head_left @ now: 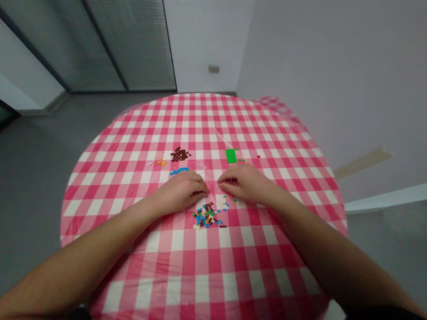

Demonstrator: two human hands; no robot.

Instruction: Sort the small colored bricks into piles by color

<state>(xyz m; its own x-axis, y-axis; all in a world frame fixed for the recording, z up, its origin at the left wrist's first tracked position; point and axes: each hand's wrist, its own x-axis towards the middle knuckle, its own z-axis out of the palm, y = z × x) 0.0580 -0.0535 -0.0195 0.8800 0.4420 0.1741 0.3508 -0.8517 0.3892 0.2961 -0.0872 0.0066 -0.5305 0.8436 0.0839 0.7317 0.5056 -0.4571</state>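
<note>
My left hand (187, 190) is above the table with its fingertips pinched together; whatever may be between them is too small to name. Facing it, my right hand (251, 182) curls inward, thumb and fingertips closed in a pinch, its contents also unclear. A gap separates the two hands. Just below them lies a mixed pile of small toy bricks (208, 216) in blue, brown, green, yellow and white. Blue bricks (179, 171) sit right behind my left hand. Beyond my right hand is a green plate (231, 156) with small green pieces beside it.
A pile of brown bricks (179, 154) lies toward the back left, with several yellow pieces (162, 162) next to it. One small red piece (258, 156) is at the right. A red-and-white checked cloth (194, 276) covers the round table. Walls stand behind and to the right.
</note>
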